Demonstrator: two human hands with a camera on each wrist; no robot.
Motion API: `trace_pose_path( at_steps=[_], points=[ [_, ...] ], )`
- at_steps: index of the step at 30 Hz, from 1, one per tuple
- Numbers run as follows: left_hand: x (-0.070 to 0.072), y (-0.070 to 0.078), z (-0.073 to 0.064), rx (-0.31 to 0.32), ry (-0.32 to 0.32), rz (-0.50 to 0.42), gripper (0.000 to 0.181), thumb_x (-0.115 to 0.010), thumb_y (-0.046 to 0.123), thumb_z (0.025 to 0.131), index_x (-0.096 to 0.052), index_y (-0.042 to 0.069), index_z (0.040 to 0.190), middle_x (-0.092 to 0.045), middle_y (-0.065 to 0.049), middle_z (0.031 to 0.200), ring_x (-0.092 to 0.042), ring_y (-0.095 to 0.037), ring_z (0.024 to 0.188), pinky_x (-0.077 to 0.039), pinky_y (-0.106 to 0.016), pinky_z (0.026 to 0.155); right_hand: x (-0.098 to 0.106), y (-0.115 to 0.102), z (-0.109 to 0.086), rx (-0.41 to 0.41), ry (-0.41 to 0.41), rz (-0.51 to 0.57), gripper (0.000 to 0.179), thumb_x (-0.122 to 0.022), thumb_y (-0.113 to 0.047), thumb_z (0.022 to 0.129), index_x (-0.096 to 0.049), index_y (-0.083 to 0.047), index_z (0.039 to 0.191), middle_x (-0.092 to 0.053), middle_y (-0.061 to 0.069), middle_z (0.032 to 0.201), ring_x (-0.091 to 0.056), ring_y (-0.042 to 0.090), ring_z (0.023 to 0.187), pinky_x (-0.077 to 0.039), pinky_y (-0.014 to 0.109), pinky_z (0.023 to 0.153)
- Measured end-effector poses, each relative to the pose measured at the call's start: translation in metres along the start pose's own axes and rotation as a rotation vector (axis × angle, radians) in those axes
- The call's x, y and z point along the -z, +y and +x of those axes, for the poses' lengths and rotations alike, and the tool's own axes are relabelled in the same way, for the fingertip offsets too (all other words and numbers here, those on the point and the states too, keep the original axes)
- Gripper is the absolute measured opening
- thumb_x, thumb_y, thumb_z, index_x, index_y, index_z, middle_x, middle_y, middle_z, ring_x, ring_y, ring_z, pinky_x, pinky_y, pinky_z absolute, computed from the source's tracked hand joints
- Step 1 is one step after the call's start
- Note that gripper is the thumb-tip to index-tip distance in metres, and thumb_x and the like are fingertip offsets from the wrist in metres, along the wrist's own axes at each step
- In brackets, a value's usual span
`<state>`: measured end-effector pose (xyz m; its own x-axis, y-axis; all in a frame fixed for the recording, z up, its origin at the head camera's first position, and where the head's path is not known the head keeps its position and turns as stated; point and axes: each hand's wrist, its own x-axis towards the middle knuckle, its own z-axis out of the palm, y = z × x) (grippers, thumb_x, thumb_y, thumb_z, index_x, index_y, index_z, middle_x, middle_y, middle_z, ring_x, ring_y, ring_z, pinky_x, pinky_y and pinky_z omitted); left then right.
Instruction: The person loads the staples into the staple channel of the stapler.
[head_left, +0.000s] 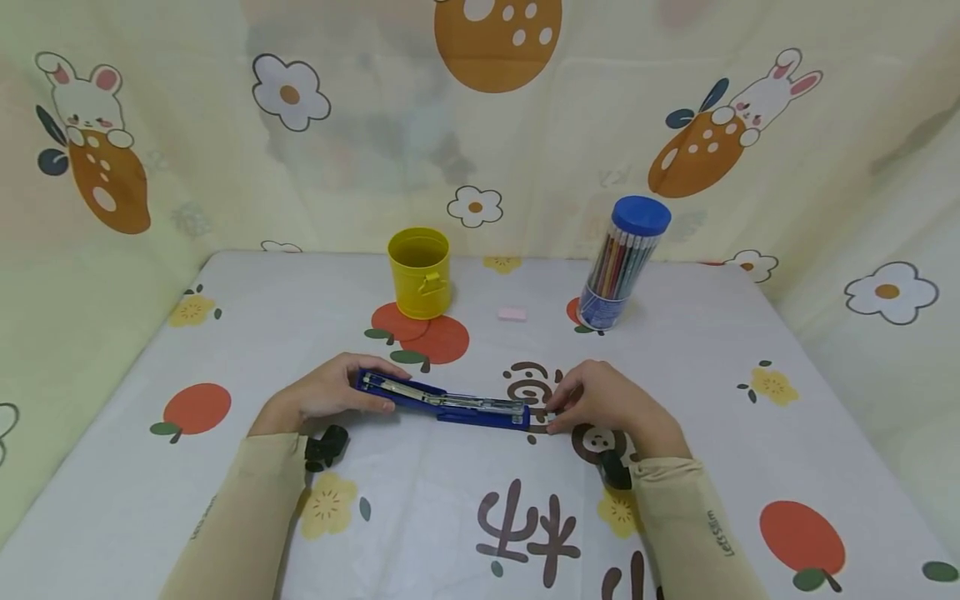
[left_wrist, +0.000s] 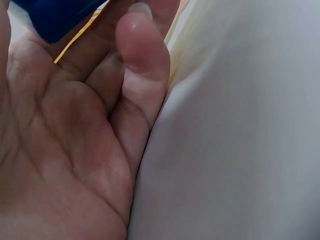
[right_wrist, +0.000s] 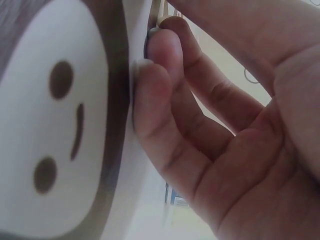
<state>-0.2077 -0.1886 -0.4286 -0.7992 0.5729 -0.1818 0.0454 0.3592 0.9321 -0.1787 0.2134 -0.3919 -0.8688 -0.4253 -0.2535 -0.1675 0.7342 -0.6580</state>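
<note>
A blue stapler (head_left: 480, 413) lies unfolded across the middle of the table, its metal staple channel facing up. My left hand (head_left: 330, 390) grips its left end, thumb in front and fingers behind. In the left wrist view a blue piece of the stapler (left_wrist: 60, 17) shows above the palm. Just off the stapler's right end, my right hand (head_left: 611, 402) rests low with bent fingers. The right wrist view shows those fingertips (right_wrist: 152, 85) against the tabletop; nothing is visible between them, and the thumb tip is hidden there.
Behind the stapler stands a yellow bucket (head_left: 422, 287). A small pink block (head_left: 512, 315) lies to its right. Farther right is a clear tube of pencils (head_left: 618, 267) with a blue lid. Patterned cloth (head_left: 360, 167) hangs along the table's back edge.
</note>
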Motion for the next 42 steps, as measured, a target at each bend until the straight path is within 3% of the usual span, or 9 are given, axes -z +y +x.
trace_pose_path(
  at_steps=[8, 18, 25, 42],
  points=[
    [0.001, -0.001, -0.002, -0.022, -0.004, -0.005, 0.043, -0.083, 0.02, 0.085, -0.071, 0.016, 0.126, -0.067, -0.006, 0.125, -0.057, -0.031, 0.112, -0.045, -0.043, 0.097, 0.001, -0.002, 0.0, -0.007, -0.005, -0.014, 0.012, -0.087, -0.014, 0.078, -0.081, -0.013, 0.088, -0.069, -0.004, 0.076, -0.06, 0.015, 0.07, -0.051, 0.034, 0.067],
    [0.0, 0.002, -0.002, 0.006, 0.001, -0.013, 0.043, -0.084, 0.022, 0.085, -0.072, 0.017, 0.126, -0.067, -0.005, 0.126, -0.057, -0.03, 0.114, -0.044, -0.044, 0.1, 0.002, -0.009, 0.001, -0.028, 0.021, -0.009, 0.011, -0.082, -0.024, 0.086, -0.079, -0.016, 0.093, -0.071, -0.005, 0.085, -0.06, 0.017, 0.081, -0.051, 0.035, 0.076],
    [0.001, 0.001, -0.001, 0.012, 0.007, -0.006, 0.042, -0.084, 0.023, 0.085, -0.072, 0.018, 0.125, -0.066, -0.005, 0.126, -0.057, -0.029, 0.115, -0.044, -0.043, 0.099, -0.002, -0.021, 0.002, 0.059, 0.091, 0.016, 0.017, -0.078, -0.03, 0.09, -0.077, -0.015, 0.099, -0.07, -0.005, 0.091, -0.061, 0.017, 0.084, -0.053, 0.034, 0.075],
    [-0.001, 0.002, -0.001, 0.015, 0.005, -0.032, 0.042, -0.084, 0.023, 0.085, -0.072, 0.018, 0.125, -0.067, -0.007, 0.126, -0.058, -0.031, 0.113, -0.046, -0.042, 0.098, -0.028, -0.044, 0.014, 0.13, 0.062, -0.019, 0.013, -0.081, -0.022, 0.087, -0.078, -0.015, 0.097, -0.068, -0.008, 0.087, -0.06, 0.015, 0.08, -0.054, 0.029, 0.07]
  ],
)
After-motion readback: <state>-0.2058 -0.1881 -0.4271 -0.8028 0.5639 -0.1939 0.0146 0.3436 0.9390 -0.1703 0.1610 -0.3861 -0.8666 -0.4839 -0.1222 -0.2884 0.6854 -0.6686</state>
